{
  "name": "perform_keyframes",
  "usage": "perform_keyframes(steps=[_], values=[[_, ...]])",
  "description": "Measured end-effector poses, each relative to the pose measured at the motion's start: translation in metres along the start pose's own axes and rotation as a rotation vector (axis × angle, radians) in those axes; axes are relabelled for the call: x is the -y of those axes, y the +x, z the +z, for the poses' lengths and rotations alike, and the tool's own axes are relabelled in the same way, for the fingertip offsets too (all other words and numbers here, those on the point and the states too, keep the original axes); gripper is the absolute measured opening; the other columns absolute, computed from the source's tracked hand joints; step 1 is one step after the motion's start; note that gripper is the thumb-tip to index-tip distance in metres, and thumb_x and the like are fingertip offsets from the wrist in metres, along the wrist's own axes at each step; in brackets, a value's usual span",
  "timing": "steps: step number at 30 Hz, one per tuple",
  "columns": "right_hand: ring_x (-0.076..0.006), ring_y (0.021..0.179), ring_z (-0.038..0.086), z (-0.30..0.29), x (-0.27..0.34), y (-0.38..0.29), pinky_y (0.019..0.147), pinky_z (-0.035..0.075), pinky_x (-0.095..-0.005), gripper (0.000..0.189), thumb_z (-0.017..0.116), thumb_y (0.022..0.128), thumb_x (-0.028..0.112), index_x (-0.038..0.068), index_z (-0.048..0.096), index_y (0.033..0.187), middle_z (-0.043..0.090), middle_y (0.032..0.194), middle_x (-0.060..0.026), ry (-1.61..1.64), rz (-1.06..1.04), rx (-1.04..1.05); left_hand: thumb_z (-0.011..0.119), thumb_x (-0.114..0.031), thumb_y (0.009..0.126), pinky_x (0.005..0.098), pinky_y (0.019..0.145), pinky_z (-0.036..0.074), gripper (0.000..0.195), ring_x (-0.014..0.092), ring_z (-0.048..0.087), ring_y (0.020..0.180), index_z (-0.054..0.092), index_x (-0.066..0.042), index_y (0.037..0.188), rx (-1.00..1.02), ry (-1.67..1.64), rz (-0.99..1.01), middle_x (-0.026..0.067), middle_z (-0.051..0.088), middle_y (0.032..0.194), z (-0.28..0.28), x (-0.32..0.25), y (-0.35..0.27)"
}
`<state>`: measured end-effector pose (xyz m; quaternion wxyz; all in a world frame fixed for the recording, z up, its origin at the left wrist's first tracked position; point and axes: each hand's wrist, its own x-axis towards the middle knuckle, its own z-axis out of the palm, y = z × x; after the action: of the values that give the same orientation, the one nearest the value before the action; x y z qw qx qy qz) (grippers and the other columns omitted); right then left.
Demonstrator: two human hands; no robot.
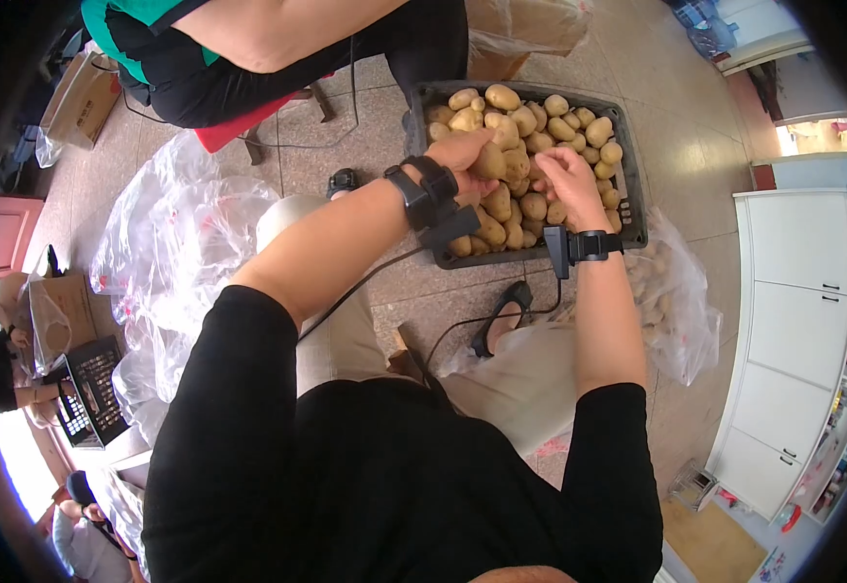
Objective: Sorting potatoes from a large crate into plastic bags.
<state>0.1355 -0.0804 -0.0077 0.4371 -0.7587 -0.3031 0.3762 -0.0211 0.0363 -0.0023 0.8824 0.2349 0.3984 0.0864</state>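
A black plastic crate (635,197) full of potatoes (532,206) sits on the floor in front of me. Over its left part, my left hand (460,154) grips a single potato (490,161), with the thumb on top and fingers beneath. My right hand (571,182) hovers at the middle right of the pile, its fingers curled toward the left hand. Whether a potato is between those right fingers is hidden. Both wrists wear black strapped devices with cables, the left device (423,191) and the right device (589,246).
Clear plastic bags (183,240) are heaped on my left. A plastic bag of potatoes (667,291) lies right of the crate. Across from me a person (270,80) sits on a red stool (241,124). White cabinets (795,321) line the right side. More people are at far left.
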Motion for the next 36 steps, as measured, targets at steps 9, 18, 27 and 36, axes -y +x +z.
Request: perform_keyframes(steps=[9,18,27,36], values=[[-0.0309,0.089,0.057,-0.046,-0.094,0.01,0.078,0.044,-0.0352,0.036,0.06,0.072,0.026,-0.002,0.056,0.095,0.06,0.093,-0.0177,-0.749,0.017,-0.044,0.065,-0.019,0.072,0.0327,0.074,0.045,0.035,0.027,0.058,0.085,0.053,-0.007,0.103,-0.195,1.479,0.776,0.0143,0.061,0.089,-0.066,-0.018,0.056],[-0.0307,0.09,0.056,-0.065,-0.106,0.004,0.078,0.044,-0.0357,0.04,0.063,0.07,0.024,0.001,0.053,0.102,0.059,0.093,-0.0192,-0.986,0.116,-0.022,0.059,-0.026,0.074,0.0329,0.067,0.046,0.026,0.026,0.058,0.078,0.059,-0.006,0.092,-0.25,1.866,0.636,0.0126,0.061,0.086,-0.042,-0.021,0.043],[-0.0322,0.092,0.055,-0.036,-0.102,0.025,0.079,0.044,-0.0377,0.045,0.06,0.07,0.04,0.001,0.06,0.093,0.059,0.095,-0.0211,-0.994,0.241,-0.12,0.052,-0.013,0.08,0.0287,0.081,0.044,0.025,0.024,0.053,0.097,0.05,0.006,0.095,0.213,1.212,0.665,0.0139,0.057,0.1,-0.026,0.003,0.029],[-0.0331,0.087,0.058,-0.025,-0.082,0.026,0.074,0.047,-0.037,0.036,0.061,0.066,0.03,0.001,0.062,0.088,0.061,0.088,-0.0206,-0.921,0.255,-0.243,0.045,-0.007,0.083,0.0396,0.083,0.042,0.024,0.029,0.046,0.1,0.041,0.006,0.103,0.108,-0.069,0.028,0.0148,0.043,0.104,-0.006,0.016,0.032]])
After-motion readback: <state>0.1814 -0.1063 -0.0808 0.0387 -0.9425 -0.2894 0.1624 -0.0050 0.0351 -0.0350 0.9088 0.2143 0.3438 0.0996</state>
